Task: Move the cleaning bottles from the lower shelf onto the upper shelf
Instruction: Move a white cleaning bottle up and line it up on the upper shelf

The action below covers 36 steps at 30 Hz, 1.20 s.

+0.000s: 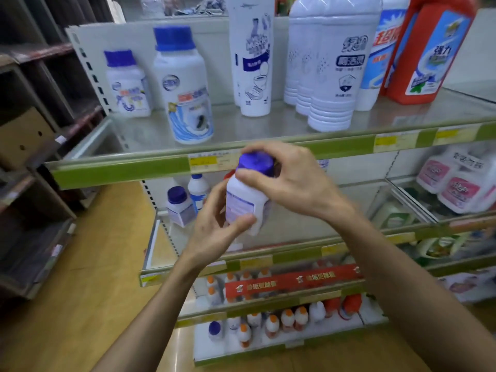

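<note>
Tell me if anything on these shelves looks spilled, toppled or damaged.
Nothing stands out. The bottles on the upper shelf stand upright, no spill shows. The purple-capped bottle is tilted only because the left hand and right hand hold it.

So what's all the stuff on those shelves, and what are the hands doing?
Held bottle: one, white with purple cap, in front of the upper shelf edge.
Small bottles: two, white with blue caps, upper shelf, left.
Tall bottles: several, white, upper shelf, middle.
Red bottle: one, upper shelf, right.
Lower bottles: two, white with purple and blue caps, lower shelf, left.
Pink-label bottles: several, white, right of the lower shelf.
Orange-cap bottles: many, white, bottom shelves.
Left hand: holds the held bottle's body.
Right hand: grips its cap.
</note>
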Each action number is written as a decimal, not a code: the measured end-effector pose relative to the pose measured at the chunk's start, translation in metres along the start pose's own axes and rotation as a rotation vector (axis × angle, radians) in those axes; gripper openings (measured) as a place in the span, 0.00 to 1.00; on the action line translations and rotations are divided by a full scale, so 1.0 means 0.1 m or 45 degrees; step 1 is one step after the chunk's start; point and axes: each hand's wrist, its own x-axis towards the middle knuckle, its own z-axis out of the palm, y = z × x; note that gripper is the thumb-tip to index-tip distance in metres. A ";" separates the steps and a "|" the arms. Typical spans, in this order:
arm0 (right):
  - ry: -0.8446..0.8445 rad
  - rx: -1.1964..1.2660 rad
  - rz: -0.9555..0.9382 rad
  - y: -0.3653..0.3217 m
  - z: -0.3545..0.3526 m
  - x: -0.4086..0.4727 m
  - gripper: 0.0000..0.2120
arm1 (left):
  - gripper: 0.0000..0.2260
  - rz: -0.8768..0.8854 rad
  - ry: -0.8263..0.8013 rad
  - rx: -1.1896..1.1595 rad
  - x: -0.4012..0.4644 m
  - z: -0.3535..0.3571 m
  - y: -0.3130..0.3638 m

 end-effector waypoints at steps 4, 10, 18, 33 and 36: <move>0.084 0.157 0.063 -0.42 -0.03 0.35 0.16 | 0.35 0.016 0.044 -0.323 0.10 -0.25 0.27; -0.105 0.525 0.108 -0.80 0.11 0.72 0.14 | 0.26 -0.191 -0.029 -0.800 0.09 -0.59 0.59; 0.100 0.567 0.125 -1.05 0.43 0.81 0.11 | 0.31 -0.117 0.174 -0.714 -0.04 -0.82 0.69; -0.029 0.703 0.024 -1.19 0.48 0.79 0.10 | 0.29 -0.255 0.138 -0.812 -0.15 -0.94 0.75; -0.024 0.688 0.015 -1.21 0.49 0.79 0.10 | 0.28 -0.249 0.205 -0.789 -0.16 -0.94 0.79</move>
